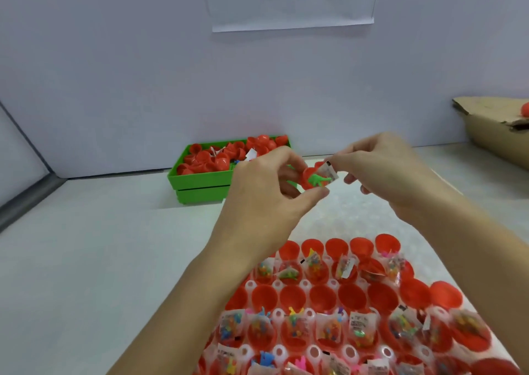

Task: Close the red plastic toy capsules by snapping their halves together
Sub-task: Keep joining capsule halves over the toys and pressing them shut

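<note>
My left hand point(266, 191) grips a red capsule half point(307, 177) above the table, its open side turned to the right. A clear packet with a green toy point(322, 178) sticks out of that half. My right hand point(380, 171) pinches the packet's top corner between thumb and forefinger. Below my hands a clear plastic tray point(337, 263) holds rows of open red capsule halves point(264, 296), several filled with small packets of coloured toys point(360, 327).
A green crate point(200, 181) full of red capsule halves stands at the back, left of my hands. A cardboard box point(498, 128) sits at the far right with a red piece inside. A pale wall runs behind the white table point(114, 245).
</note>
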Demonstrator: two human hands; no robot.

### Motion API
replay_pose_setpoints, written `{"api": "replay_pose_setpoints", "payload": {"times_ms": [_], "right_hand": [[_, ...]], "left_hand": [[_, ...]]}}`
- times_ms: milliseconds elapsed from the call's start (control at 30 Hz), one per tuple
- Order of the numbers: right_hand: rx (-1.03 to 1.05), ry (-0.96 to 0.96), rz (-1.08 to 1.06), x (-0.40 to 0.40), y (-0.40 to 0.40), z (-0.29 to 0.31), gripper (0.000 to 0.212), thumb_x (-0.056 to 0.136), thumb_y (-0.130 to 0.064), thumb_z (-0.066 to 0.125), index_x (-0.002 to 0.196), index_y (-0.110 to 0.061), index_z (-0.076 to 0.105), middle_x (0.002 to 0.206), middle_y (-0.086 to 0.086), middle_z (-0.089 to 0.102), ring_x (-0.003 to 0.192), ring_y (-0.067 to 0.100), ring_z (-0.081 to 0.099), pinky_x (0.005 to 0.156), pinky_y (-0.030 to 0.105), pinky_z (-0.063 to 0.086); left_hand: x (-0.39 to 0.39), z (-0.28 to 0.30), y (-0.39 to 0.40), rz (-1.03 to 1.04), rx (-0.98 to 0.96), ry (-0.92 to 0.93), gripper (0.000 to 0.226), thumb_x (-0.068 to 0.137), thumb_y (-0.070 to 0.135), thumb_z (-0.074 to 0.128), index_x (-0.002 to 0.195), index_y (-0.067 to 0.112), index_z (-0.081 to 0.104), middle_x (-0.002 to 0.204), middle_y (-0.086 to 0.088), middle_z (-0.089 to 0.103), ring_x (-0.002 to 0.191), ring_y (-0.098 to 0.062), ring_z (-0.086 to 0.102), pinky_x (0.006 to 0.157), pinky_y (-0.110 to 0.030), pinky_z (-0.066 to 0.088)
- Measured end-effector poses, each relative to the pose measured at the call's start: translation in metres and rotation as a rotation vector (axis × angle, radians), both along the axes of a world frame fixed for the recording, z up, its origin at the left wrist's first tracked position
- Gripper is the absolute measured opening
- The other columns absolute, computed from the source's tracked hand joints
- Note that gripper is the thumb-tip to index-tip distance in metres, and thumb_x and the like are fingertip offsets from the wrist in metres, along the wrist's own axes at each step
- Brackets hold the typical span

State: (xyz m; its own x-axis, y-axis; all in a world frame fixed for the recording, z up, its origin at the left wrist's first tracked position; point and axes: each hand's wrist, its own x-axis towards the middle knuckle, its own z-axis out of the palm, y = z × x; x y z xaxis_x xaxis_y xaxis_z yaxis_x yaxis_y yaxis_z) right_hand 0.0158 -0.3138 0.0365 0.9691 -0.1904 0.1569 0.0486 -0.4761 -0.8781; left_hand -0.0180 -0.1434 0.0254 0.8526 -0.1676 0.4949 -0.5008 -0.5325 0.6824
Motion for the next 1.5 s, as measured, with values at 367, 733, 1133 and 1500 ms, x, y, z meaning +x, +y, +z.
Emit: {"api": "replay_pose_setpoints", "payload": {"times_ms": [367,733,1133,1500], "right_hand": [[-0.192,-0.139,0.169,-0.007,-0.013,0.014,0.010,0.090,-0.041,0.064,0.092,-0.035,0.072,0.078,-0.007,0.074,0.069,0.006,0.069,0.061,0.028,0.054],[-0.426,-0.301,0.420,-0.019,0.000,0.022,0.010,0.080,-0.034,0.074,0.071,-0.031,0.074,0.062,-0.010,0.069,0.061,0.013,0.066,0.056,0.027,0.050],[-0.460,-0.348,0.378,-0.022,-0.003,0.029,0.025,0.082,-0.016,0.075,0.068,-0.037,0.074,0.072,-0.017,0.072,0.079,0.001,0.066,0.075,0.023,0.049],[-0.347,-0.313,0.508,-0.025,-0.009,0.035,0.013,0.082,-0.031,0.067,0.085,-0.035,0.079,0.084,-0.015,0.076,0.088,0.005,0.070,0.091,0.042,0.054]], "left_hand": [[0.014,-0.008,0.012,-0.060,-0.090,0.048,0.016,0.080,0.025,0.081,0.088,0.016,0.070,0.070,0.013,0.070,0.066,0.001,0.068,0.060,-0.008,0.050],[0.017,-0.009,0.009,-0.108,-0.040,0.001,0.016,0.080,0.022,0.081,0.091,0.013,0.072,0.068,0.010,0.069,0.064,-0.003,0.068,0.061,-0.014,0.055],[0.009,-0.005,0.003,-0.257,-0.096,0.098,0.025,0.081,0.017,0.080,0.103,0.013,0.071,0.074,0.001,0.073,0.067,-0.010,0.071,0.068,-0.028,0.061],[0.009,-0.004,0.004,-0.281,-0.164,0.148,0.024,0.084,0.019,0.078,0.101,0.015,0.061,0.079,-0.001,0.075,0.071,-0.016,0.074,0.069,-0.038,0.061]]}}
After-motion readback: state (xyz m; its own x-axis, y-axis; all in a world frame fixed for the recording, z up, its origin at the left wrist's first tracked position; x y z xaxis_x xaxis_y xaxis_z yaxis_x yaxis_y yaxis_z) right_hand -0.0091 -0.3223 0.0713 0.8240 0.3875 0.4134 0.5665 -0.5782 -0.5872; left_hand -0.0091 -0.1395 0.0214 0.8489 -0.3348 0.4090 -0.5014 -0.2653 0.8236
